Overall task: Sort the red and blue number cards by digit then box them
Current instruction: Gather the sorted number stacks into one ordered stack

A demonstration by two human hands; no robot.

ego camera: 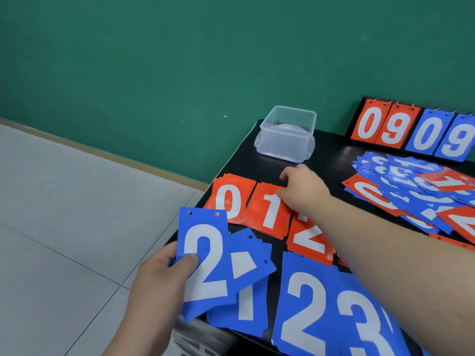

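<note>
My left hand (159, 286) grips a blue "2" card (205, 255) above the table's near left corner, thumb on its face. More blue cards (250, 263) fan out behind it. My right hand (299, 188) reaches across with curled fingers on the top edge of the red "1" pile (270, 211). A red "0" pile (228, 201) lies to its left and a red "2" pile (311, 237) to its right, partly under my forearm. Blue "1" (244, 312), "2" (305, 309) and "3" (365, 325) piles lie nearest me. A clear plastic box (286, 133) stands empty at the back.
A loose heap of mixed red and blue cards (411, 186) covers the right side of the black table (331, 155). A flip scoreboard (413, 129) showing 09 09 stands at the back right. The table's left edge drops to a tiled floor (64, 214); a green wall is behind.
</note>
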